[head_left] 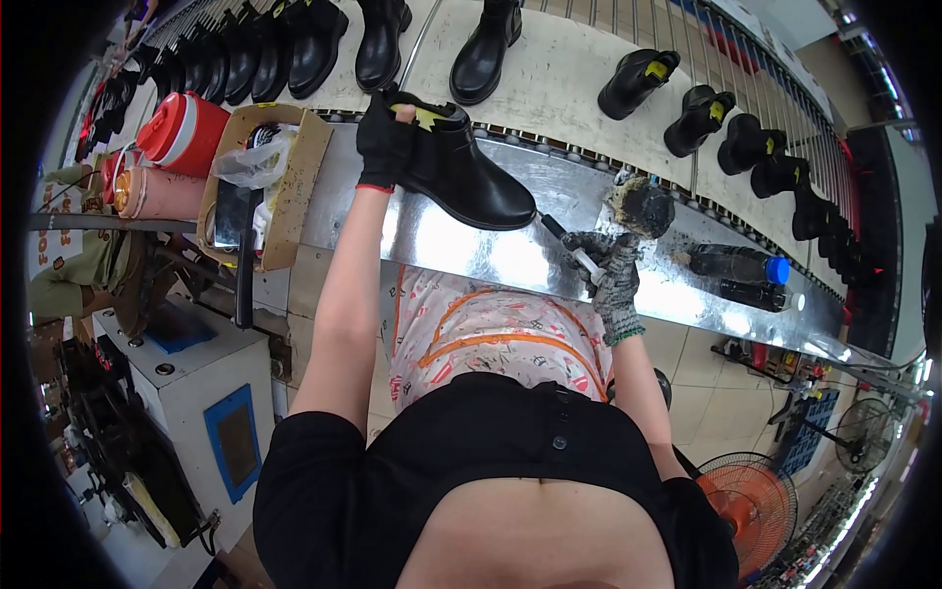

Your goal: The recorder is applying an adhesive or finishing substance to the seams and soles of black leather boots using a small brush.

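Note:
A black ankle boot (469, 182) with a yellow-green lining hangs over the metal work surface (432, 245), its toe pointing right. My left hand (384, 142), in a black fingerless glove with a red cuff, is closed on the boot's upper at the shaft. My right hand (612, 275), in a grey knit glove, grips a slim tool with a dark end and a pale section (555, 228). The tool's dark end is at the boot's toe; whether it touches cannot be made out. Just beyond that hand sits a crusted dark lump (644, 206).
More black boots (488, 54) stand along the pale conveyor belt (549, 79) beyond the metal surface. At left are a cardboard box (285, 211) with odds and ends and a red jug (182, 133). Bottles (741, 265) lie at right; an orange fan (741, 506) stands behind.

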Motion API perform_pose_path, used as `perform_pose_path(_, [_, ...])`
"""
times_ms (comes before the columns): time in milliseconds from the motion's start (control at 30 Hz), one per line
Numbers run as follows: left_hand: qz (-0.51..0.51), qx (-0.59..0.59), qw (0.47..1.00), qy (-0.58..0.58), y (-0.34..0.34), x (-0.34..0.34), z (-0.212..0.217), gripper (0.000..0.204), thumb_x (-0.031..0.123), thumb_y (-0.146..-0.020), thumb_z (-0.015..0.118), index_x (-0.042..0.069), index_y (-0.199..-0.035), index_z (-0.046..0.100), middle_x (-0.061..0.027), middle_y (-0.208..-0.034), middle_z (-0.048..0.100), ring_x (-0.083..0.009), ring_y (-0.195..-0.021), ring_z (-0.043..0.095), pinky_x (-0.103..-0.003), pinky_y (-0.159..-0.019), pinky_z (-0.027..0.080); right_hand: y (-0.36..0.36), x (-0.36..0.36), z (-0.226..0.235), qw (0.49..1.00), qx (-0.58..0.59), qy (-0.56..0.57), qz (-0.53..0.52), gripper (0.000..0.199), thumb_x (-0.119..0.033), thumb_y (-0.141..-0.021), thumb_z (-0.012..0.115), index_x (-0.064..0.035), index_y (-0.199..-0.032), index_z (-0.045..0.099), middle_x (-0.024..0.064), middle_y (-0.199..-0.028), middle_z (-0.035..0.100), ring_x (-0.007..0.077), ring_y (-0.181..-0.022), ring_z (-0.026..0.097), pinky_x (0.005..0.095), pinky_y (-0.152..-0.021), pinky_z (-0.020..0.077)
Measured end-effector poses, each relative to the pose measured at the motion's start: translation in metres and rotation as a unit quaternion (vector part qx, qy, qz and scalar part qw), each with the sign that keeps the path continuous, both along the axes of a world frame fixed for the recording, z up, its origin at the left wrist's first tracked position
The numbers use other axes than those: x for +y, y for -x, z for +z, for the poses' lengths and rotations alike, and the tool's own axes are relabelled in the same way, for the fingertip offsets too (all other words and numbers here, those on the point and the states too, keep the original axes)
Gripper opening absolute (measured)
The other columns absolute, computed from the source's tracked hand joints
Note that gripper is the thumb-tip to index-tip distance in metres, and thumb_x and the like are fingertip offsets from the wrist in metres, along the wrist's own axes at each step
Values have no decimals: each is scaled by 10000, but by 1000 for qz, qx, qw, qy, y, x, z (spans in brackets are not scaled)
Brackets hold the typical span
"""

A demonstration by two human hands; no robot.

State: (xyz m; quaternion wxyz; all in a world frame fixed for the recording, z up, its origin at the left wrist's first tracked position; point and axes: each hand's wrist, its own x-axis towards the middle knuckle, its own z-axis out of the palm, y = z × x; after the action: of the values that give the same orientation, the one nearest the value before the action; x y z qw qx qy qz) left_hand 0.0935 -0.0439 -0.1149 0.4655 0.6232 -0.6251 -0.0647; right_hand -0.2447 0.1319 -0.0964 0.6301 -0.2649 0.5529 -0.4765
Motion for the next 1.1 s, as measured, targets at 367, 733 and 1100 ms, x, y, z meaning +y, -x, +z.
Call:
perform_pose_path(367, [53, -18, 998, -41, 23, 97, 49, 818, 626, -591, 770, 57, -1100, 477, -134, -808, 635, -331, -761, 650, -404, -643, 504, 0, 1, 7, 993, 94, 72, 26, 684, -552, -966, 278, -9, -953, 694, 92, -887, 701, 138, -740, 628, 236, -634, 474])
perform_pose_path(733, [13, 27, 989, -142, 58, 173, 80, 735, 413, -570, 879, 55, -1056, 460, -73, -719, 574, -219, -630, 618, -318, -570, 491, 1, 8, 15, 943, 293, 128, 93, 223, -176, -903, 526, -86, -944, 726, 93, -857, 704, 186, -753, 659, 290, -695, 496])
perform_pose_path(1100, [-110, 204, 945, -231, 68, 189, 82, 877, 142, -647, 816, 42, -1352, 304, -143, -1011, 588, -206, -872, 646, -270, -731, 542, -8, 13, 45, 927, 311, 166, 128, 257, -124, -913, 462, -53, -958, 705, 104, -908, 710, 202, -860, 680, 305, -822, 516])
